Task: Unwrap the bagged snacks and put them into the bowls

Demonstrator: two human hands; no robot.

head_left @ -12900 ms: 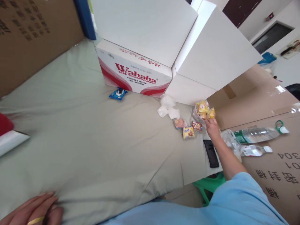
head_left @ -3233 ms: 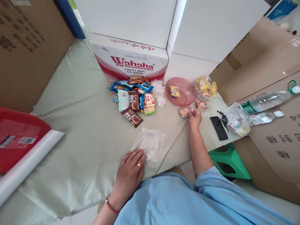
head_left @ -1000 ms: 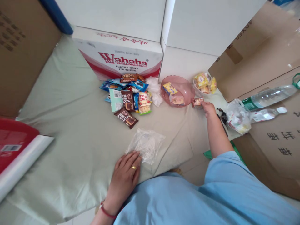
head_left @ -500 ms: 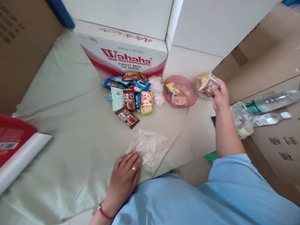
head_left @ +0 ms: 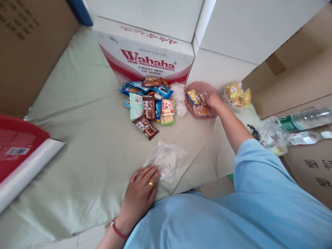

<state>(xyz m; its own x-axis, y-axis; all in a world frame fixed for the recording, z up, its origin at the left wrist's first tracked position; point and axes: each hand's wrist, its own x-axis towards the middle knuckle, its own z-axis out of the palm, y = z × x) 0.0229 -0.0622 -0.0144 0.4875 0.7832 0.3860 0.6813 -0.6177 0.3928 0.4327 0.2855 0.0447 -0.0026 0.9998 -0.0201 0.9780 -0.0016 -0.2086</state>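
My right hand (head_left: pixel 214 100) reaches into a pink see-through bowl (head_left: pixel 191 110), its fingers closed on a brown snack packet (head_left: pixel 203 98). Beside that packet in the bowl lie a yellow packet (head_left: pixel 193 97) and a pinkish-orange packet (head_left: pixel 202 110). My left hand (head_left: pixel 144 183) rests flat on the cloth with its fingers stretched out, the tips touching the edge of a crumpled clear plastic bag (head_left: pixel 169 162). To the right of the bowl stands a clear container (head_left: pixel 233 100) of yellow-wrapped snacks.
Left of the bowl is a pile of snacks, with a cocoa packet (head_left: pixel 146 127) in front and white crumpled plastic (head_left: pixel 178 92) alongside. A Wahaha carton (head_left: pixel 153 60) stands behind. Plastic bottles (head_left: pixel 308 119) lie at the right, and a red package (head_left: pixel 22 152) at the left.
My right hand has moved left from above the container into the bowl, carrying the brown packet. The left hand stays by the plastic bag. The view has shifted slightly.
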